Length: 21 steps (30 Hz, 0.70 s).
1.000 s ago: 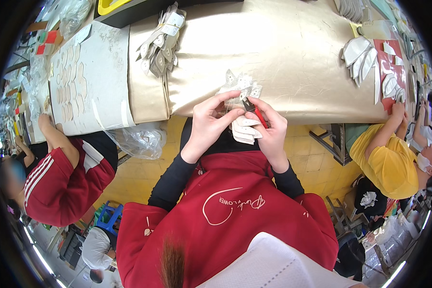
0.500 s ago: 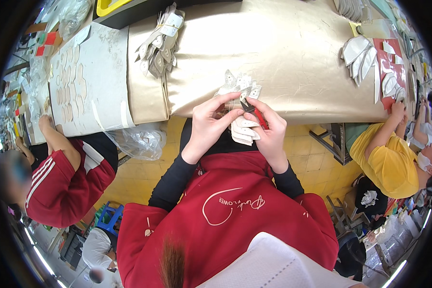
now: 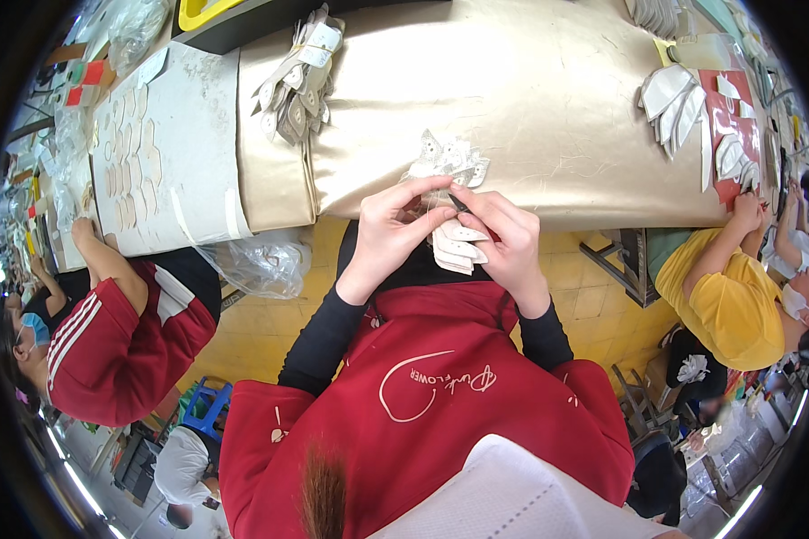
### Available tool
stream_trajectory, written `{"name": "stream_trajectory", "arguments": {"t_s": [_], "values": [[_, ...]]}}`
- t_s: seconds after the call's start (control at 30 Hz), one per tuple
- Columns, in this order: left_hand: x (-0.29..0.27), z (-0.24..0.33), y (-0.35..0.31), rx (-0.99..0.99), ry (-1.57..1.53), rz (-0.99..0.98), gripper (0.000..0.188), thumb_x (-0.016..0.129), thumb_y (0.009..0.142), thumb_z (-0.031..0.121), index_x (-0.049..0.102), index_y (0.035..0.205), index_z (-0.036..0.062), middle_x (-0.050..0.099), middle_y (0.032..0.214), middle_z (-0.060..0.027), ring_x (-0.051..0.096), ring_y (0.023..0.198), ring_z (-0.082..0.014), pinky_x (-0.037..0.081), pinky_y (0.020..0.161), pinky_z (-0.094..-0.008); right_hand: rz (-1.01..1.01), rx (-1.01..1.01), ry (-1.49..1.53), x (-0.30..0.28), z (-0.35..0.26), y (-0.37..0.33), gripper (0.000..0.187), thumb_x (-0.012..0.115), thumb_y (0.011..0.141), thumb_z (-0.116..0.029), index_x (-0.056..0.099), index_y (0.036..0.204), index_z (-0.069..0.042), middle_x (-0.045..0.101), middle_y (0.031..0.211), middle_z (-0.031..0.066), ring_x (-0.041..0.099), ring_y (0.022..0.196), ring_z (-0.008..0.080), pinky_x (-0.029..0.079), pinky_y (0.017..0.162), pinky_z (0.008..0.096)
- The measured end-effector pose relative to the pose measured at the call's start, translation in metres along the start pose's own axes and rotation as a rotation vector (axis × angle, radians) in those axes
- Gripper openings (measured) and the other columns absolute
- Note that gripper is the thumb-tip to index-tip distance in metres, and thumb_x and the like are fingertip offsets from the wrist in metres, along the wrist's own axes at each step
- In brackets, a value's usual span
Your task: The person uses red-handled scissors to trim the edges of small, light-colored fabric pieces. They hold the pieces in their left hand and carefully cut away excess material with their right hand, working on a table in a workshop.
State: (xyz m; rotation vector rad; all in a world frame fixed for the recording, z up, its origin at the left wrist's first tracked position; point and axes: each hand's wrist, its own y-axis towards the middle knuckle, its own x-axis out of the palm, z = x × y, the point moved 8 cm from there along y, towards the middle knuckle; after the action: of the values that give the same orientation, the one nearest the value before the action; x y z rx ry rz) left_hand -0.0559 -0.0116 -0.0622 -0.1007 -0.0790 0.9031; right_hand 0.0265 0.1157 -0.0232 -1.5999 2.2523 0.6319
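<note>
Over the table's near edge my two hands meet, fingertips almost touching. My left hand [image 3: 394, 229] is closed, thumb and forefinger pinching at a small pale piece that the fingers mostly hide. Below those fingertips hangs a fanned stack of white cut pieces [image 3: 457, 248] with small holes. My right hand [image 3: 510, 235] is closed round a small cutter [image 3: 459, 205]; only its dark jaw part shows, its red handles now covered by the fingers. Just beyond the hands, a loose heap of pale, perforated cut pieces [image 3: 447, 154] lies on the gold table cover [image 3: 512, 99].
A banded bundle of grey-beige pieces [image 3: 301, 81] lies at back left, beside a grey board [image 3: 193, 135] with rows of cut shapes. White pieces [image 3: 672, 103] and a red sheet [image 3: 724, 171] lie right. Co-workers sit on both sides; a clear plastic bag [image 3: 265, 265] hangs at left.
My right fingers have closed and turned over the cutter, so its red handles are hidden. The small pale piece at my fingertips is now mostly covered. My left hand has hardly moved.
</note>
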Motion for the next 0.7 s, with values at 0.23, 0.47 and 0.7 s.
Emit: {"name": "stream_trajectory", "arguments": {"t_s": [0.23,0.47,0.7], "values": [[0.000,0.000,0.000,-0.037,0.058,-0.037,0.040,0.076,0.082,0.003,0.069,0.121,0.0053,0.071,0.091,-0.0044,0.061,0.073,-0.0041,0.050,0.062,-0.0204,0.048,-0.145,-0.184,-0.001,-0.002,-0.002,0.045,0.070,0.071,-0.007,0.073,0.116,-0.014,0.067,0.082,0.0059,0.062,0.058,0.0188,0.049,0.053,0.0315],[0.005,-0.005,0.002,-0.116,0.039,-0.074,0.042,0.074,0.082,-0.002,0.065,0.123,-0.0006,0.071,0.101,-0.0058,0.062,0.080,-0.0052,0.052,0.069,-0.0208,0.080,-0.190,-0.182,-0.005,0.000,-0.005,0.040,0.071,0.071,-0.009,0.075,0.110,-0.013,0.067,0.079,0.0051,0.061,0.056,0.0189,0.049,0.051,0.0308],[0.008,0.000,0.003,-0.086,-0.043,-0.090,0.040,0.073,0.084,0.001,0.066,0.124,0.0032,0.073,0.097,-0.0072,0.068,0.083,-0.0091,0.055,0.071,-0.0233,0.118,-0.070,-0.069,-0.008,0.007,-0.005,0.035,0.072,0.076,-0.004,0.073,0.111,-0.007,0.069,0.079,0.0081,0.064,0.059,0.0199,0.049,0.052,0.0303]]}}
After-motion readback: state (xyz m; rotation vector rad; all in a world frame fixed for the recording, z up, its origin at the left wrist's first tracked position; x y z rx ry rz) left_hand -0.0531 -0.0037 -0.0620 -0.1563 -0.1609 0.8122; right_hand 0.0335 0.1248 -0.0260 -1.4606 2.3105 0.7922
